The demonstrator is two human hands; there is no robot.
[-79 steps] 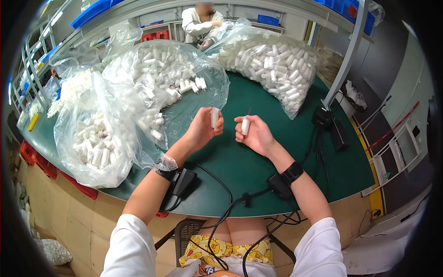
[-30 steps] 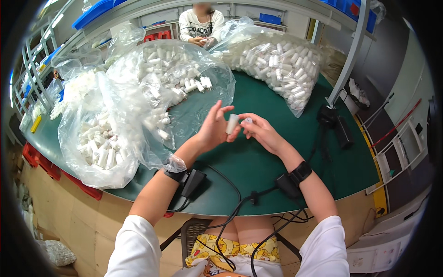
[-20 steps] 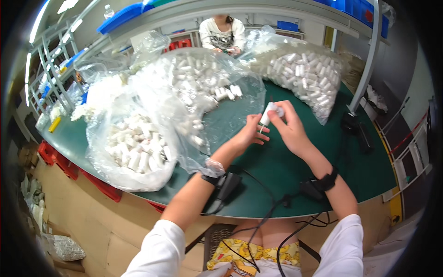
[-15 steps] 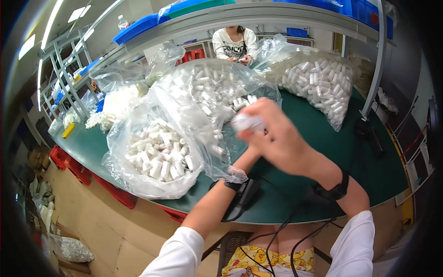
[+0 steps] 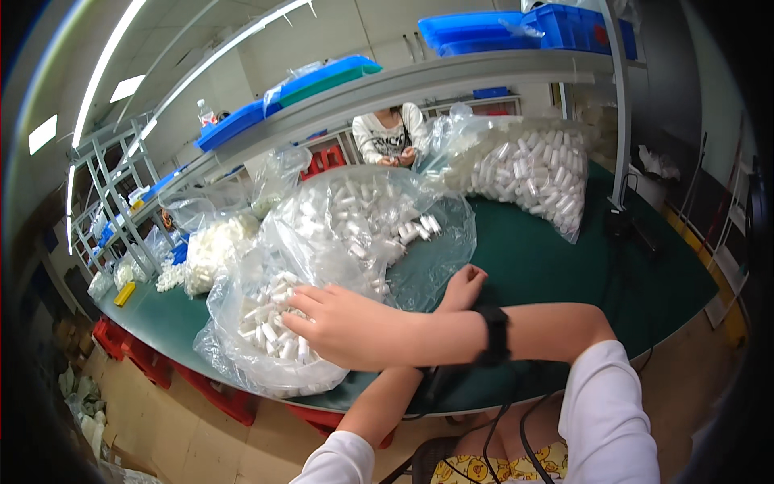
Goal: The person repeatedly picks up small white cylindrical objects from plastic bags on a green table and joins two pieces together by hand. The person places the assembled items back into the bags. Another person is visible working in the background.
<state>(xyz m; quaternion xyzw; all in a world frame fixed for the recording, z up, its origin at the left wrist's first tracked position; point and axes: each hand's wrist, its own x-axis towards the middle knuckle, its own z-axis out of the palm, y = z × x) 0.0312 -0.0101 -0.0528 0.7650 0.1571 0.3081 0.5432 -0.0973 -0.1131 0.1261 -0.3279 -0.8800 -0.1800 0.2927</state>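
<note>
My right arm crosses over my left, and my right hand [image 5: 343, 327] is above the near clear plastic bag [image 5: 322, 381] at the left. Its fingers are stretched out and apart, at the small white cylindrical pieces [image 5: 270, 335] in the bag's mouth. No piece shows in that hand. My left hand [image 5: 464, 288] rests low over the table beside the larger middle bag [image 5: 439, 250], its fingers curled in. Whatever it holds, if anything, is hidden. Loose white cylinders [image 5: 419, 229] lie on the middle bag's plastic.
Another full bag of white cylinders [image 5: 536, 169] stands at the far right of the green table [image 5: 524, 242]. A metal shelf with blue bins [image 5: 564, 28] spans above. A co-worker [image 5: 391, 133] sits opposite. Black cables [image 5: 524, 436] hang by my lap.
My right hand has gone from beside my left hand, where it held something white, leftward to the near bag. My left hand, then mostly hidden, now shows. The view has tilted.
</note>
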